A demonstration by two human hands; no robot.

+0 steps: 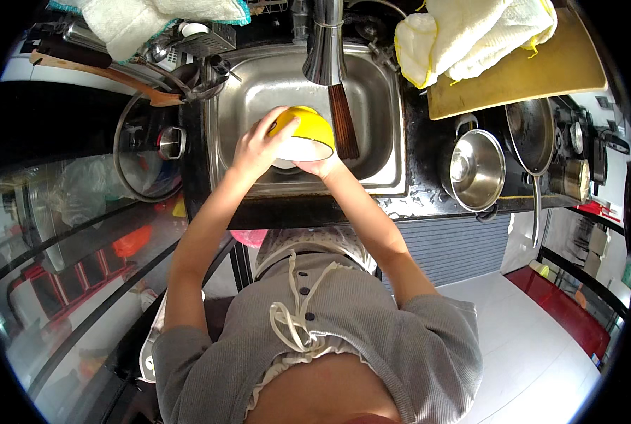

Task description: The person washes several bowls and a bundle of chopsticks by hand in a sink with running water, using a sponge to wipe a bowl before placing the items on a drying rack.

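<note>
A yellow bowl (315,123) with a white inside is tilted on its side over the stainless steel sink (379,106). My left hand (258,142) grips its outer wall from the left, fingers spread over the yellow side. Under the rim, my right hand (322,165) supports it from below right; its fingers are partly hidden. Part of a white round thing shows just below the bowl, too covered to name. Right of the bowl, a bundle of slim dark brown sticks (345,124), perhaps chopsticks, lies in the sink beneath the metal faucet (326,50).
A steel pot (477,172) and a frying pan (530,132) stand right of the sink. Behind them are a cutting board (527,79) and a white cloth (480,37). At left sit a glass lid (140,159), a wooden spatula (109,79) and another cloth (130,24).
</note>
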